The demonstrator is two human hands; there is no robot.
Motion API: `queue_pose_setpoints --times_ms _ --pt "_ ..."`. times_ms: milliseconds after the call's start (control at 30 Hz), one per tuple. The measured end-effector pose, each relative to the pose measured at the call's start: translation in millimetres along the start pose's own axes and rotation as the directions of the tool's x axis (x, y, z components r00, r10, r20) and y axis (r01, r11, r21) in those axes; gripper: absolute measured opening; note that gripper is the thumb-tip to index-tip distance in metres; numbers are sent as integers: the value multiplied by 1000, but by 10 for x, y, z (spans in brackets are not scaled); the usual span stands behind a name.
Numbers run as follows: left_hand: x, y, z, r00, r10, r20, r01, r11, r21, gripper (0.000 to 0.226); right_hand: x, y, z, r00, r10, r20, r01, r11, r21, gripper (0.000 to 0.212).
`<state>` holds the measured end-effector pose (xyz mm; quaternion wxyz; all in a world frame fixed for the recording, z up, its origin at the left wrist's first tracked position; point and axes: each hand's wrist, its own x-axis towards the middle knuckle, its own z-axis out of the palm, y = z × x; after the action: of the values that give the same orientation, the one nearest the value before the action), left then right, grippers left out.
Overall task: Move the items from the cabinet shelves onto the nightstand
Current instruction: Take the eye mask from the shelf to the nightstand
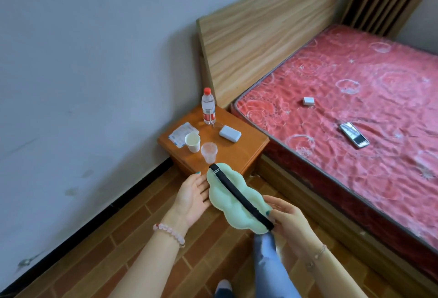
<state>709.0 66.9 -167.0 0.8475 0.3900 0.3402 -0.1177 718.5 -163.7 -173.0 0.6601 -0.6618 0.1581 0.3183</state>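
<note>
Green eye mask between both hands (near nightstand)

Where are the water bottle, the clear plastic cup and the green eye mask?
Water bottle [208,105], head view, clear body.
Clear plastic cup [209,153], head view, side wall.
Green eye mask [227,205], head view, padded fabric beside strap.

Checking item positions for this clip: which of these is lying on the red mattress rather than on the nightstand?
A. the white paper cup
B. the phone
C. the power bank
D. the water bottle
B: the phone lies flat on the red mattress, while the water bottle, the white paper cup and the power bank all sit on the nightstand.
</note>
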Motion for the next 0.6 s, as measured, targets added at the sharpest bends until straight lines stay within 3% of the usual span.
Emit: queue_pose_setpoints --times_ms 167,333,600 --pt "740 102 366 997 -55 -50 56 998 6 38 782 -280 -330 996 80 49 -78 996 -45 38" --pt "1436 218 811 977 -117 -179 114 993 -30 42 1618 -643 -679 972 199 124 -172 965 -197 35" --pt "2274 444 1129 937 -155 -314 138 987 -78 44 2586 -1094 -838 953 256 160 -196 928 -317 32"
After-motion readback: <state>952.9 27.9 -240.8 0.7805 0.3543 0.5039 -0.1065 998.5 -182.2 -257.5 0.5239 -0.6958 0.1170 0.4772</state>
